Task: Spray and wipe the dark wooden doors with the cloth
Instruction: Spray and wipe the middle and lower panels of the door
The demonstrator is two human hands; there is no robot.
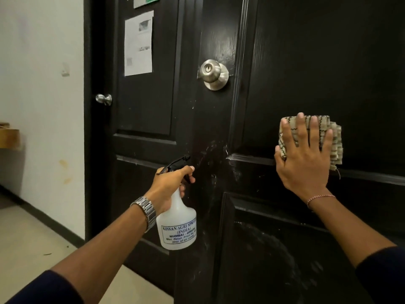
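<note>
A dark wooden door fills the right of the view, with wet streaks on its lower panels. My right hand presses a folded beige striped cloth flat against the door's middle rail, fingers straight and spread. My left hand grips the neck of a white spray bottle with a black trigger head, nozzle pointing at the door's edge. A second dark door stands further back on the left.
A silver round knob sits on the near door, a smaller knob on the far door. Paper notices are stuck to the far door. A white wall and a light tiled floor lie at left.
</note>
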